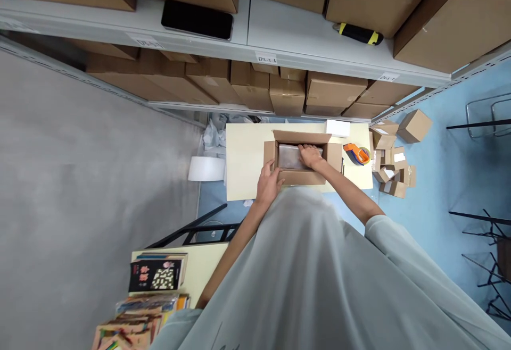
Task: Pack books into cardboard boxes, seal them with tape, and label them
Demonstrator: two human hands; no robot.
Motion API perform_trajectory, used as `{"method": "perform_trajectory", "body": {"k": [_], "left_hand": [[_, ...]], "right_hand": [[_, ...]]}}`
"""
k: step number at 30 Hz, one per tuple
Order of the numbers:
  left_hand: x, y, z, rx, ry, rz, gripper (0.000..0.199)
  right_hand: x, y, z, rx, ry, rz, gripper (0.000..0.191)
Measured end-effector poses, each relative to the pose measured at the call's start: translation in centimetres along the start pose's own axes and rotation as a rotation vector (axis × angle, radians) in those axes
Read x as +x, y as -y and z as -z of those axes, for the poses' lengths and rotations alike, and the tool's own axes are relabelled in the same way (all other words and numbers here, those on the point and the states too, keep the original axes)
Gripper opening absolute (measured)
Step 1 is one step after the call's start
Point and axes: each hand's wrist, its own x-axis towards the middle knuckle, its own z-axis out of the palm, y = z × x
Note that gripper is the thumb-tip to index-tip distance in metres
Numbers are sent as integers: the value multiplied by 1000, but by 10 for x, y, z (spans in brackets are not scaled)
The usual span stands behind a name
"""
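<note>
One open cardboard box (302, 178) sits mid-surface (241, 161), one clear pack (289, 157) inside. The left hand's (270, 182) fingers spread loosely at its near left corner; the right hand (312, 157) covers the pack's right part, its grip impossible to tell. Right: one orange tape dispenser (354, 153); far right, one white box (337, 128). The far shelf (279, 32) carries one phone (197, 19), one cutter (359, 33).
</note>
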Motion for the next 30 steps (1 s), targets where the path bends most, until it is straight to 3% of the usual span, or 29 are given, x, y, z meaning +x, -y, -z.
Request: {"method": "perform_trajectory", "body": {"k": [3,6,9,11,13,15,18,20,23,25,28,30], "left_hand": [[1,2,3,-37,10,-12,45],[6,8,8,-113,-75,39,54],[13,20,13,-175,-248,184,65],[18,29,17,-242,-304,313,67],[21,34,22,-343,-294,403,62],[22,34,28,-413,-287,410,58],[17,20,37,-412,-296,304,61],[13,7,41,-394,-238,213,62],[10,-8,41,-285,-50,64,63],[9,-11,39,-143,114,-39,74],[8,-8,35,57,311,-161,93],[6,-4,32,119,342,-201,92]], "right_hand": [[-26,-10,-2,74,-103,22,46],[-60,-42,-11,266,-371,-15,45],[-90,-81,-32,454,-678,-215,52],[-104,-100,-48,617,-774,-384,61],[-114,-108,-62,833,-744,-493,73],[-122,-105,-71,1018,-696,-509,79],[-132,-87,-70,1144,-717,-427,71],[-137,-73,-64,1143,-727,-344,60],[-140,-62,-56,1019,-643,-145,46],[-141,-62,-55,835,-539,12,43],[-142,-67,-59,486,-364,135,69],[-143,-71,-63,316,-283,126,83]]}}
